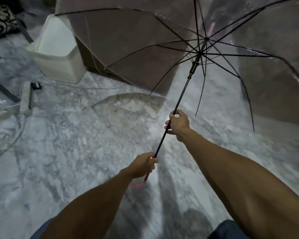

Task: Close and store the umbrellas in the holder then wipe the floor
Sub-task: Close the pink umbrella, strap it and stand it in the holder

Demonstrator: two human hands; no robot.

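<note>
A clear umbrella with black ribs and a black shaft is open in front of me, its canopy spread toward the far right. My left hand is closed around its pink curved handle at the lower end. My right hand grips the shaft higher up, well below the runner. A white rectangular bin, open at the top, stands on the floor at the upper left; nothing shows inside it.
The floor is grey marbled tile with a wet patch ahead of my hands. A brown cabinet or box sits behind the umbrella. A white power strip with cables lies at left, near dark chair legs.
</note>
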